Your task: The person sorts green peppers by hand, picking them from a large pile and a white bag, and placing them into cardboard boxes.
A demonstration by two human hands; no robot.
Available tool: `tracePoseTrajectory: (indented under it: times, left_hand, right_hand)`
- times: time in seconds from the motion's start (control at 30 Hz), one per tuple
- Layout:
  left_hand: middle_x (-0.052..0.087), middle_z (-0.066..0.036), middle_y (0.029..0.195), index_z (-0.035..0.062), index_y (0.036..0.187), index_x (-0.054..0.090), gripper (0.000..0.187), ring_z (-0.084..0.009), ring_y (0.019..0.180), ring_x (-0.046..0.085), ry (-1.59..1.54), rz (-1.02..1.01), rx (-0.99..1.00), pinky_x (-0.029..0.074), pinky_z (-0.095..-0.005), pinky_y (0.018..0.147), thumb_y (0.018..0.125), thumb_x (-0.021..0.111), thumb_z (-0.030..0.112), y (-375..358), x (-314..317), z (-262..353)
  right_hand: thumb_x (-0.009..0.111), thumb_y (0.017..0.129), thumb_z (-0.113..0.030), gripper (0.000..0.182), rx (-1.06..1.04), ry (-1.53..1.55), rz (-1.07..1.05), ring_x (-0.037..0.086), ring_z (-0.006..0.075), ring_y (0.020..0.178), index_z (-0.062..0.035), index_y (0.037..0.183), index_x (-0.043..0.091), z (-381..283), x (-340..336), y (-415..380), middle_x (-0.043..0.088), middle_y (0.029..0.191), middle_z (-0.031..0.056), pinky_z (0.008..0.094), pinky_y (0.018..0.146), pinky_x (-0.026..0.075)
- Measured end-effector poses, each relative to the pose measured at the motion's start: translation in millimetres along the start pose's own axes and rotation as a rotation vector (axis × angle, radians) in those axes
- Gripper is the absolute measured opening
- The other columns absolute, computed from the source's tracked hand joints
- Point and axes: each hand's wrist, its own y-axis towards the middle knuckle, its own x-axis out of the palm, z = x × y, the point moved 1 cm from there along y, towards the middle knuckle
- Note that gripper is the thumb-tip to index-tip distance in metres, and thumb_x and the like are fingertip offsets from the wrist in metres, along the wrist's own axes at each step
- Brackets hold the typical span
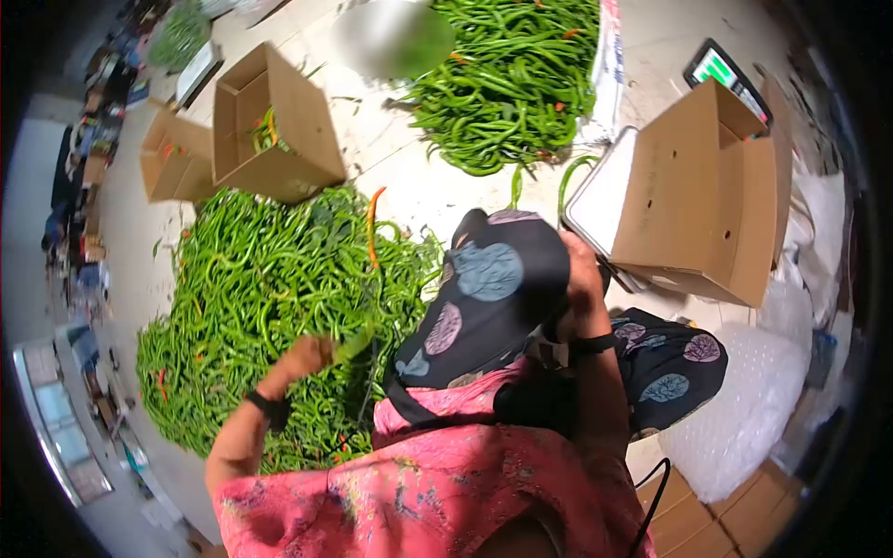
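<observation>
My left hand (pixel 307 359) is over the big heap of green chili peppers (pixel 270 279), closed on a green chili pepper (pixel 355 345) that is smeared by motion. My right hand (pixel 583 270) is beside my right knee, close to the edge of a white tray (pixel 606 200). Its fingers are mostly hidden from above. A curved green chili pepper (pixel 566 181) lies just beyond that hand, near the tray's rim. One orange-red chili pepper (pixel 373 228) stands out at the heap's edge, in front of my patterned trousers (pixel 484 288).
A second pile of green chilies (pixel 512 84) spills from a white sack (pixel 607 79) ahead. Open cardboard boxes stand at the left (pixel 279 130) and the right (pixel 693 186). A scale display (pixel 721 70) is behind the right box. Bubble wrap (pixel 739 409) lies on my right.
</observation>
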Motion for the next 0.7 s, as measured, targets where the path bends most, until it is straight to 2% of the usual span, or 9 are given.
tracePoseTrajectory:
  times: [0.03,0.1,0.13,0.2,0.23,0.37,0.4,0.5,0.7]
  left_hand:
    - [0.069,-0.016,0.082,0.0097,0.097,0.067,0.024,-0.0376,0.073,0.065,0.427,-0.346,0.126,0.051,-0.0473,0.063,0.086,0.059,0.029,-11,20,-40]
    - [0.067,-0.020,0.082,0.0087,0.102,0.068,0.026,-0.0390,0.079,0.066,0.757,-0.361,-0.070,0.052,-0.0482,0.067,0.084,0.062,0.027,-9,20,-6]
    - [0.067,-0.021,0.082,0.0084,0.103,0.067,0.026,-0.0387,0.082,0.067,0.612,-0.282,-0.123,0.053,-0.0464,0.069,0.083,0.064,0.025,16,25,-24]
    - [0.063,-0.021,0.080,0.0041,0.096,0.062,0.016,-0.0406,0.074,0.063,0.090,0.156,0.096,0.049,-0.0462,0.064,0.084,0.062,0.015,68,-6,35]
    - [0.060,-0.021,0.076,0.0029,0.092,0.058,0.012,-0.0414,0.073,0.061,-0.045,0.188,0.134,0.047,-0.0464,0.063,0.083,0.062,0.011,101,-19,63]
    - [0.062,-0.022,0.083,0.0000,0.101,0.062,0.018,-0.0416,0.081,0.061,0.017,0.342,0.458,0.049,-0.0460,0.070,0.085,0.062,0.009,226,-52,154]
    - [0.063,-0.022,0.084,-0.0004,0.099,0.063,0.016,-0.0414,0.080,0.062,0.003,0.429,0.523,0.049,-0.0463,0.070,0.085,0.061,0.008,256,-55,168]
    - [0.067,-0.022,0.087,0.0004,0.099,0.068,0.018,-0.0392,0.080,0.066,-0.123,0.524,0.410,0.052,-0.0427,0.072,0.087,0.059,0.011,334,-69,208]
    - [0.069,-0.023,0.088,0.0013,0.096,0.067,0.026,-0.0410,0.082,0.065,0.022,0.789,0.015,0.051,-0.0489,0.074,0.081,0.069,0.022,452,-68,250]
  right_hand:
    - [0.062,0.093,-0.017,0.029,0.020,0.194,-0.013,0.060,0.0110,0.076,0.0018,0.115,0.062,24,-6,10,0.066,0.090,0.0060,0.0233,0.066,0.046]
    - [0.066,0.091,-0.017,0.030,0.101,0.229,0.029,0.060,0.0118,0.076,0.0015,0.114,0.062,12,3,2,0.066,0.090,0.0073,0.0243,0.065,0.046]
    - [0.055,0.097,-0.015,0.024,0.124,0.137,-0.044,0.064,0.0134,0.083,0.0031,0.110,0.062,24,-4,5,0.068,0.097,0.0071,0.0250,0.074,0.052]
    - [0.056,0.097,-0.017,0.024,0.148,0.166,-0.074,0.064,0.0133,0.083,0.0022,0.110,0.063,49,-10,12,0.068,0.097,0.0064,0.0249,0.073,0.052]
    - [0.058,0.097,-0.018,0.024,0.159,0.199,-0.114,0.064,0.0132,0.083,0.0013,0.109,0.064,57,-13,13,0.068,0.096,0.0057,0.0247,0.072,0.052]
    - [0.061,0.096,-0.021,0.025,0.190,0.063,0.032,0.063,0.0113,0.086,0.0000,0.109,0.065,34,6,7,0.067,0.095,0.0046,0.0256,0.077,0.051]
    - [0.062,0.094,-0.023,0.026,-0.079,-0.224,0.014,0.061,0.0127,0.078,-0.0014,0.109,0.066,24,10,7,0.067,0.092,0.0053,0.0280,0.069,0.049]
    - [0.062,0.094,-0.018,0.025,0.277,0.007,0.089,0.062,0.0126,0.082,-0.0016,0.112,0.066,40,10,18,0.068,0.094,0.0058,0.0282,0.071,0.050]
    - [0.061,0.095,-0.016,0.025,0.302,0.133,0.105,0.062,0.0128,0.084,-0.0007,0.114,0.065,69,9,21,0.069,0.096,0.0069,0.0277,0.072,0.049]
